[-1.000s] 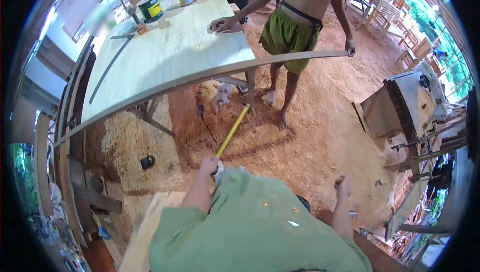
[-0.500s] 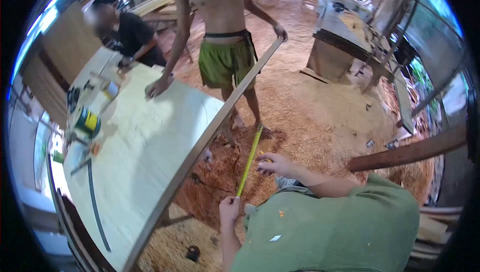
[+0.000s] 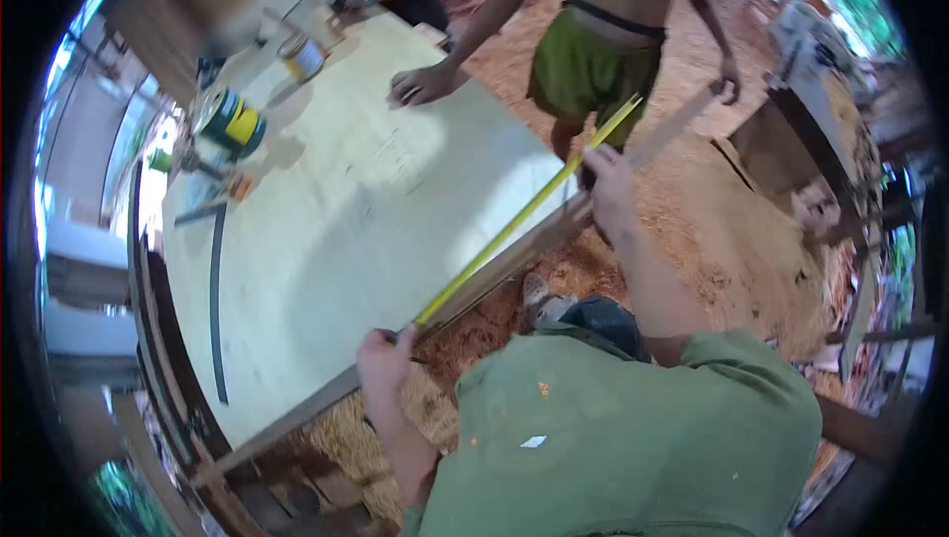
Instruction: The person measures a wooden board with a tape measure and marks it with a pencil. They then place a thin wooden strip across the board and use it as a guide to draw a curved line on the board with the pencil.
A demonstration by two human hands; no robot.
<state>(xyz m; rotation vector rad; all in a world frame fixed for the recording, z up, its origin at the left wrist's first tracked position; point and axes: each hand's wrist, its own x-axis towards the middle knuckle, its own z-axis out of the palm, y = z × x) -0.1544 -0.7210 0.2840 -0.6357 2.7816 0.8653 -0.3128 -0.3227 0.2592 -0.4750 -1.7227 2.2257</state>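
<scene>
My left hand is closed on one end of a yellow tape measure, whose blade slants up over the near edge of a pale wooden sheet. Farther along the blade, my right hand is closed at its side, with a thin yellow stick that looks like a pencil in the fingers. The blade's free end reaches past this hand. Below the tape, a long wooden strip runs along the sheet's edge. A co-worker's hand is at the strip's far end.
The pale sheet carries a dark green can with a yellow label, a smaller can and a black metal square. The co-worker's other hand rests on it. Wood shavings cover the floor.
Both hands have moved with the tape from above the floor to the sheet's edge and the wooden strip. My right hand has come up beside the blade. The view has turned left.
</scene>
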